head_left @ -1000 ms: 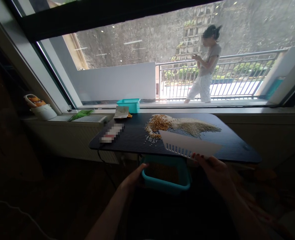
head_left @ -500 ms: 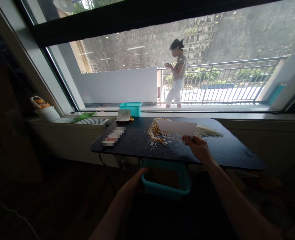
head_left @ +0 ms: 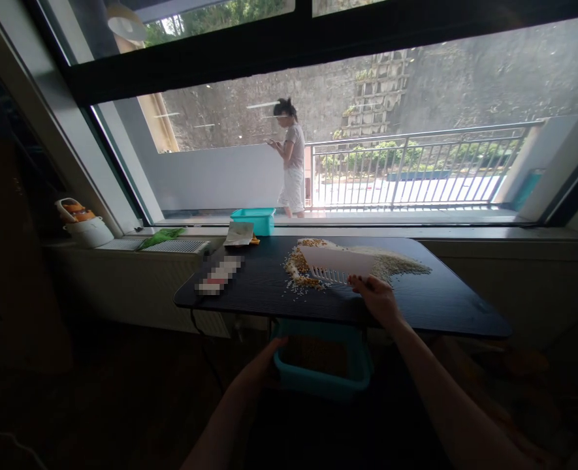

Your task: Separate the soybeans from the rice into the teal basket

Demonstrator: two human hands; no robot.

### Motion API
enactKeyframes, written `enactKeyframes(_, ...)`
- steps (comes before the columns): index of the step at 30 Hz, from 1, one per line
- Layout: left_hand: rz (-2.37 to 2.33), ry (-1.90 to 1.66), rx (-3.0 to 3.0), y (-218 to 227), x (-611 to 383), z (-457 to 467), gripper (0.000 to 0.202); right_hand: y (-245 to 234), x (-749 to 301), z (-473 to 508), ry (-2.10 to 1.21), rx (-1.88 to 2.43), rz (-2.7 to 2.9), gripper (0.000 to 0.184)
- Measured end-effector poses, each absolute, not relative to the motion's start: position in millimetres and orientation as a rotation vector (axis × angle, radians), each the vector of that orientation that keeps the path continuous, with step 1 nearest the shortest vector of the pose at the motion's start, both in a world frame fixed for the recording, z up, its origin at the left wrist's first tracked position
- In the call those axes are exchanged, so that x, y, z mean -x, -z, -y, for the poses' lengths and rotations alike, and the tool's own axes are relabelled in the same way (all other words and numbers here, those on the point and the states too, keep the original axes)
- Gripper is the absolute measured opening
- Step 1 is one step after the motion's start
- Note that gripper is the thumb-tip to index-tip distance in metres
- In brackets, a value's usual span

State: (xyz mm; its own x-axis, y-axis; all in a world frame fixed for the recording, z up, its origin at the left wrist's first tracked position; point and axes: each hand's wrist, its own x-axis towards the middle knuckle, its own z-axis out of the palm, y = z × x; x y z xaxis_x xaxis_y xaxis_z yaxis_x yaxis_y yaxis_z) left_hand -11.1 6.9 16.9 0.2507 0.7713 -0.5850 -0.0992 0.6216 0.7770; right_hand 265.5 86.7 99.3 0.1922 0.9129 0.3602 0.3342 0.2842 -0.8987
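Note:
My right hand (head_left: 374,298) grips a white slotted scraper (head_left: 337,265) and holds it upright on the black table (head_left: 440,303), right in the pile of yellow kernels (head_left: 299,263) and pale grains (head_left: 391,263). My left hand (head_left: 264,364) holds the left rim of a teal tub (head_left: 321,365) just under the table's front edge. The tub has brownish grain in it.
A second teal tub (head_left: 253,220) and a small paper packet (head_left: 238,234) lie at the table's far edge by the window sill. A flat blurred item (head_left: 219,275) rests on the table's left part. A white pot (head_left: 87,230) stands on the sill at left. A person walks outside on the balcony (head_left: 290,160).
My right hand carried the scraper from the table's front edge forward into the pile of grain. The person outside walked leftward. My left hand stayed on the tub.

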Motion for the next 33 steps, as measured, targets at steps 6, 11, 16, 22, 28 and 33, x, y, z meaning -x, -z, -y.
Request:
enactKeyframes(6,-1.162,-0.656,-0.697,-17.9,10.9,-6.6,0.062,-98.5,-265.2,-87.3,-0.651,1.298,1.393,0.041)
enactKeyframes(11,-1.173,-0.676,-0.669,-14.6,10.4,-7.5,0.062,-99.5,-264.8,-84.5,-0.688,1.303,1.403,0.041)
enactKeyframes(16,-1.205,-0.684,-0.648,-21.2,8.3,-5.8,0.059,-101.6,-263.0,-81.5,-0.772,1.198,1.347,0.044)
enactKeyframes(22,-1.197,-0.669,-0.667,-20.7,9.6,-4.8,0.06,-108.5,-261.8,-75.1,-0.8,1.125,1.282,0.046)
enactKeyframes(28,-1.169,-0.67,-0.664,-16.0,11.4,-5.9,0.063,-109.6,-263.6,-72.0,-0.778,1.136,1.282,0.048)
enactKeyframes(33,-1.184,-0.701,-0.658,-16.6,11.1,-5.6,0.063,-108.5,-263.3,-71.3,-0.806,1.1,1.308,0.045)
